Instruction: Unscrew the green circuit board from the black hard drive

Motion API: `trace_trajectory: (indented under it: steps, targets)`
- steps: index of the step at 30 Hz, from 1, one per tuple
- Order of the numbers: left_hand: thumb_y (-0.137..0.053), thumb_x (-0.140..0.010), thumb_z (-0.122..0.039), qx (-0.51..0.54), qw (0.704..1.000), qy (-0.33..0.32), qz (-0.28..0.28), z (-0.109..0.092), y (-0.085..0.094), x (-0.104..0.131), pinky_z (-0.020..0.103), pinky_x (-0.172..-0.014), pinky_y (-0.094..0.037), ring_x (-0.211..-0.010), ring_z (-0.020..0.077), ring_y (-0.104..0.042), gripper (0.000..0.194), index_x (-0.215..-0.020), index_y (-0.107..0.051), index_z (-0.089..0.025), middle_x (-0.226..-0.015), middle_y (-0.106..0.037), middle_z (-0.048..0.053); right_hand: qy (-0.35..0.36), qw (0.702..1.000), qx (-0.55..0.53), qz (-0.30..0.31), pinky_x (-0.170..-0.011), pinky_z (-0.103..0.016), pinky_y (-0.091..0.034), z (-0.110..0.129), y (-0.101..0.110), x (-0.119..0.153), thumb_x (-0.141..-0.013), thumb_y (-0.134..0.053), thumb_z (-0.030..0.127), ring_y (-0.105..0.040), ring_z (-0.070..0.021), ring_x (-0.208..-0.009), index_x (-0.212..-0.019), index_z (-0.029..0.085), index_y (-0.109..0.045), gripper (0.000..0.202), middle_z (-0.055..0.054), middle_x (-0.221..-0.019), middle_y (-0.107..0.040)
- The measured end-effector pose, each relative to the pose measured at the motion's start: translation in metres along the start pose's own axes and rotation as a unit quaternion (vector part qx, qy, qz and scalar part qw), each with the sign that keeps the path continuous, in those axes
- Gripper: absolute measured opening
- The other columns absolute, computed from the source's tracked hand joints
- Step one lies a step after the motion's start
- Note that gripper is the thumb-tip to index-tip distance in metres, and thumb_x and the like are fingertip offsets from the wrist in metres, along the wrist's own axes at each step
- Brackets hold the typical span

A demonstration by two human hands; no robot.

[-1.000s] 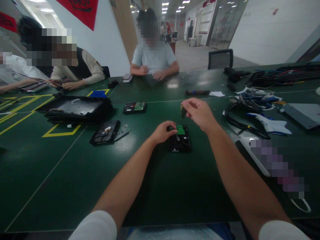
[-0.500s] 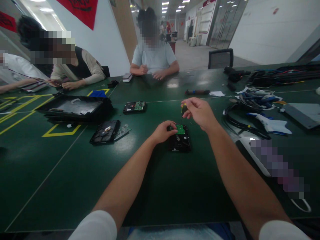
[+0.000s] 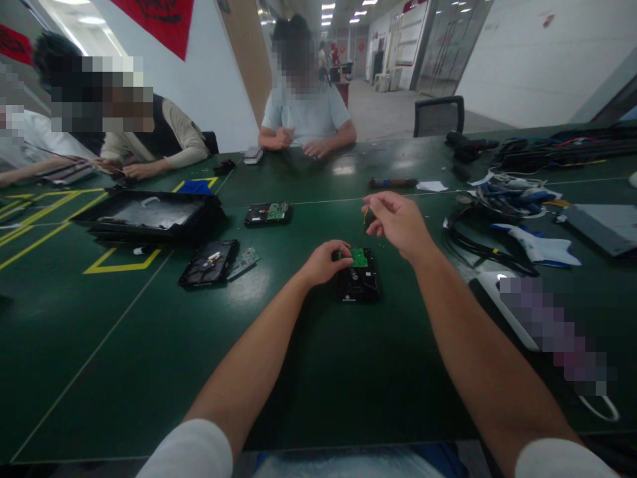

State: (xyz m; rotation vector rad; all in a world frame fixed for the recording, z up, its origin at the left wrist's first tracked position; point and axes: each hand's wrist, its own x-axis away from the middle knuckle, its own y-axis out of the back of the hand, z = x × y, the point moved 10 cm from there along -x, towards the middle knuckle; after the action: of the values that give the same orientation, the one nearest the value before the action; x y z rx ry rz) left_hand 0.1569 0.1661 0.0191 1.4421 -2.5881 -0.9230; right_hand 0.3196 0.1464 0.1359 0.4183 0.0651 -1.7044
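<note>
A black hard drive [image 3: 358, 285] with a green circuit board [image 3: 359, 257] lies flat on the dark green table [image 3: 308, 372]. My left hand [image 3: 326, 262] rests at the drive's upper left side, its thumb and fingers curled over the board's edge; whatever is between the fingertips is too small to tell. Above the drive's far right corner, my right hand [image 3: 393, 222] pinches a small yellow-and-black tool [image 3: 369, 218], partly hidden by the fingers. A second drive [image 3: 210, 263] with small metal parts on it lies to the left, beside a loose circuit board [image 3: 245, 261]. Another drive [image 3: 267, 213] sits farther back.
A black tray [image 3: 149, 212] stands at left. Cables [image 3: 512, 199], a white-and-blue glove-like item [image 3: 540, 247], a grey box [image 3: 602, 229] and a white device [image 3: 507, 309] lie at right. A screwdriver-like tool [image 3: 393, 183] lies behind. People sit across the table.
The yellow-and-black tool in my right hand has turned slightly, and the right fingers have shifted a little. My left hand and the drive look unmoved.
</note>
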Motion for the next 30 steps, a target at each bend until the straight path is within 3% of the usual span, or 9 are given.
trace_trajectory:
  steps: [5,10,14,18,22,27,30]
  targets:
    - [-0.077,-0.087,-0.026,-0.003,1.000,0.004,-0.001,0.000,0.000,0.000,0.049,-0.116,-0.045,-0.123,0.0265,-0.066,0.012,-0.096,-0.072,-0.022,-0.131,-0.071,0.009,0.019,0.999,0.027,0.018,-0.051,-0.026,-0.047,0.003,-0.003,0.000,-0.098,-0.065,0.055,-0.065,-0.0137,-0.059,-0.102,0.023,-0.075,0.034,-0.003,-0.076,-0.071]
    - [-0.077,-0.087,-0.028,-0.003,1.000,0.003,-0.002,-0.001,0.001,0.000,0.049,-0.116,-0.045,-0.122,0.0264,-0.066,0.012,-0.096,-0.072,-0.022,-0.130,-0.071,0.009,0.009,0.998,0.059,-0.015,-0.056,-0.027,-0.049,0.002,0.003,0.001,-0.086,-0.081,0.046,-0.062,-0.0137,-0.063,-0.084,0.022,-0.070,0.026,-0.003,-0.080,-0.073]
    - [-0.077,-0.087,-0.028,-0.002,1.000,-0.004,-0.004,-0.003,0.001,0.000,0.049,-0.116,-0.045,-0.122,0.0263,-0.066,0.011,-0.096,-0.072,-0.022,-0.130,-0.071,0.009,-0.008,1.000,0.030,-0.003,-0.046,-0.025,-0.041,0.001,-0.001,0.002,-0.092,-0.073,0.040,-0.057,-0.0097,-0.052,-0.087,0.023,-0.068,0.018,-0.003,-0.086,-0.074]
    - [-0.077,-0.087,-0.027,-0.002,1.000,0.001,-0.001,-0.003,0.000,0.000,0.049,-0.116,-0.045,-0.123,0.0264,-0.066,0.011,-0.096,-0.072,-0.022,-0.131,-0.071,0.009,-0.009,0.999,-0.015,0.033,-0.043,-0.024,-0.039,0.003,-0.010,0.003,-0.100,-0.063,0.047,-0.060,-0.0084,-0.053,-0.100,0.023,-0.072,0.025,-0.005,-0.103,-0.076]
    - [-0.077,-0.087,-0.026,-0.007,1.000,-0.001,0.002,-0.004,0.000,0.000,0.049,-0.117,-0.044,-0.124,0.0265,-0.065,0.011,-0.096,-0.073,-0.022,-0.132,-0.071,0.009,-0.003,0.998,-0.029,0.051,-0.052,-0.026,-0.049,0.006,-0.013,0.005,-0.100,-0.064,0.051,-0.065,-0.0119,-0.059,-0.101,0.022,-0.074,0.030,-0.004,-0.087,-0.074]
    - [-0.077,-0.087,-0.027,-0.001,1.000,0.000,0.001,-0.004,0.001,0.001,0.049,-0.115,-0.046,-0.122,0.0270,-0.066,0.011,-0.096,-0.072,-0.022,-0.130,-0.071,0.009,-0.013,1.000,0.014,0.019,-0.052,-0.026,-0.044,0.006,-0.006,0.006,-0.087,-0.082,0.046,-0.060,-0.0123,-0.060,-0.086,0.022,-0.069,0.027,-0.002,-0.075,-0.070]
    - [-0.077,-0.087,-0.027,0.001,1.000,-0.002,-0.003,-0.003,0.001,0.001,0.048,-0.115,-0.046,-0.121,0.0266,-0.066,0.012,-0.096,-0.072,-0.021,-0.130,-0.071,0.009,-0.027,1.000,0.015,0.001,-0.050,-0.025,-0.042,0.001,-0.004,0.004,-0.088,-0.079,0.040,-0.057,-0.0106,-0.056,-0.083,0.022,-0.066,0.022,-0.001,-0.078,-0.071]
